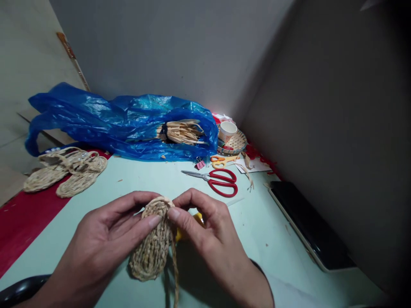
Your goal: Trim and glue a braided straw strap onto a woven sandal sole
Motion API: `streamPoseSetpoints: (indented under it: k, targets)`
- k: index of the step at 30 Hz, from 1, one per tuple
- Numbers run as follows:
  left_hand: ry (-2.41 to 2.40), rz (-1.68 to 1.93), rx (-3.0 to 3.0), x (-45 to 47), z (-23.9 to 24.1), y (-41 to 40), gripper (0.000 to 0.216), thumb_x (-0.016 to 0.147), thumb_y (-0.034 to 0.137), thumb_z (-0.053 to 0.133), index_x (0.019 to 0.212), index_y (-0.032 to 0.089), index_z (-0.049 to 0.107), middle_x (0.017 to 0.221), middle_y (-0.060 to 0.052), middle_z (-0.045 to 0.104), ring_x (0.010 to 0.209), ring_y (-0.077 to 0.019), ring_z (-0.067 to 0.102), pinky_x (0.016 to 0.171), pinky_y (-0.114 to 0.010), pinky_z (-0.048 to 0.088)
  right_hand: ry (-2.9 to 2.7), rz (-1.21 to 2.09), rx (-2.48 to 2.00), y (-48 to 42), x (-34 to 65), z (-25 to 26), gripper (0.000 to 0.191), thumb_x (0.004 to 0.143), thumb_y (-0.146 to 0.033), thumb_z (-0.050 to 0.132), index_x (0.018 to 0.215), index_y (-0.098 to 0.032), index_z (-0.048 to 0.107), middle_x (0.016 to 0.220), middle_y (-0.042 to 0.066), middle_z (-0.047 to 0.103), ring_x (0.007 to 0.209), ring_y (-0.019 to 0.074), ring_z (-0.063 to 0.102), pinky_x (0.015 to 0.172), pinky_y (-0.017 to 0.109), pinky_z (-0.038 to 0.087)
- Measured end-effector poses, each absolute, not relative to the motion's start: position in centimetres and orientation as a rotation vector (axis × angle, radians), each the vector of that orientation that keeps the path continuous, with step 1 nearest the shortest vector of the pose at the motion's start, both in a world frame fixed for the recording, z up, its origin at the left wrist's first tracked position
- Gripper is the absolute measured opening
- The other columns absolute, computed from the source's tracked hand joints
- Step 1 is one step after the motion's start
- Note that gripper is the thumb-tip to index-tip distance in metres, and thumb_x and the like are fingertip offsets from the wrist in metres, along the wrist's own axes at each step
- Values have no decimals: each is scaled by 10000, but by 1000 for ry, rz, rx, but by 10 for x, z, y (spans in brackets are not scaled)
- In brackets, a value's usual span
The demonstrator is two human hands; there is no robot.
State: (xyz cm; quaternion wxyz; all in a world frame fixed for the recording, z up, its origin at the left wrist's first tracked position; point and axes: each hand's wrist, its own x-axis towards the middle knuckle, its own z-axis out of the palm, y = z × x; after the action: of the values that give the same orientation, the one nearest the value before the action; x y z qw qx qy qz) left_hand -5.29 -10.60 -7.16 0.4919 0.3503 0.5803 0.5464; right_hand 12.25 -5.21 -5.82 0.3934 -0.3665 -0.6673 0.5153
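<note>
Between my two hands, above the pale green tabletop [257, 239], is a braided straw sandal sole [150, 246], held upright and facing me. My left hand [105, 239] pinches its upper left side, the thumb lying across the front. At the upper right edge, my right hand [208, 235] pinches the rim between thumb and forefinger. A loose straw braid [175, 273] hangs down from the sole's right side. Behind my right fingers a yellow object [183, 233] is partly hidden; I cannot make out what it is.
Red-handled scissors [221, 179], yellow scissors [221, 161] and a pink binder clip [199, 163] lie beyond my hands. A blue plastic bag [128, 124] holds a straw bundle [181, 131]. Woven sandals [77, 175] sit left; a white cup [227, 130] stands in a basket [239, 143]. A black device [308, 222] lies right.
</note>
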Motion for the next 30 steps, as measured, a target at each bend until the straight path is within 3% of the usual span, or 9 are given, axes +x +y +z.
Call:
streamPoseSetpoints:
  k: [6, 13, 19, 22, 24, 28, 30]
  targets:
    - [1457, 1322, 856, -51, -64, -101, 260, 664, 402, 962, 881, 329, 840, 893, 4, 836, 829, -236, 807, 688, -203, 658, -1623, 1252, -972, -57, 121, -63, 196, 956, -305, 681, 778, -230, 713, 746, 8, 665, 693, 177, 569, 619, 297, 467]
    - [1392, 1280, 953, -54, -59, -98, 205, 736, 423, 914, 895, 325, 830, 908, 13, 816, 863, -192, 769, 719, -144, 617, -1415, 1745, -875, -44, 119, -58, 353, 819, -512, 821, 789, -185, 690, 747, -17, 651, 731, 154, 569, 685, 286, 437]
    - [1371, 1493, 746, -47, -53, -90, 508, 649, 368, 964, 1124, 327, 788, 941, 9, 790, 873, -211, 743, 736, -214, 639, -1588, 1689, -892, -44, 123, -60, 382, 930, -438, 726, 1227, -205, 666, 890, -9, 677, 865, 177, 619, 802, 303, 459]
    - [1338, 1539, 715, -42, -46, -87, 511, 630, 330, 970, 1110, 317, 795, 869, 12, 777, 798, -191, 720, 679, -206, 623, -1849, 1502, -957, -50, 126, -58, 215, 948, -409, 710, 1003, -208, 656, 835, -10, 629, 815, 177, 573, 714, 286, 410]
    - [1328, 1539, 761, -40, -41, -88, 452, 642, 341, 963, 1066, 298, 810, 842, 9, 772, 752, -170, 700, 645, -181, 598, -1978, 1387, -964, -51, 127, -57, 237, 989, -359, 635, 816, -215, 562, 729, -36, 548, 708, 152, 493, 647, 289, 335]
    - [1356, 1482, 856, -43, -31, -92, 424, 744, 495, 867, 1112, 297, 796, 898, -8, 774, 767, -187, 686, 654, -212, 577, -2056, 1274, -953, -42, 131, -51, 304, 979, -296, 598, 723, -221, 452, 671, -57, 455, 655, 133, 394, 614, 304, 252]
    - [1437, 1448, 964, -47, -27, -90, 391, 757, 553, 843, 1046, 294, 797, 914, 2, 750, 786, -183, 659, 648, -203, 545, -2091, 1292, -941, -36, 135, -48, 304, 947, -290, 620, 702, -218, 454, 661, -58, 435, 651, 129, 389, 597, 303, 241]
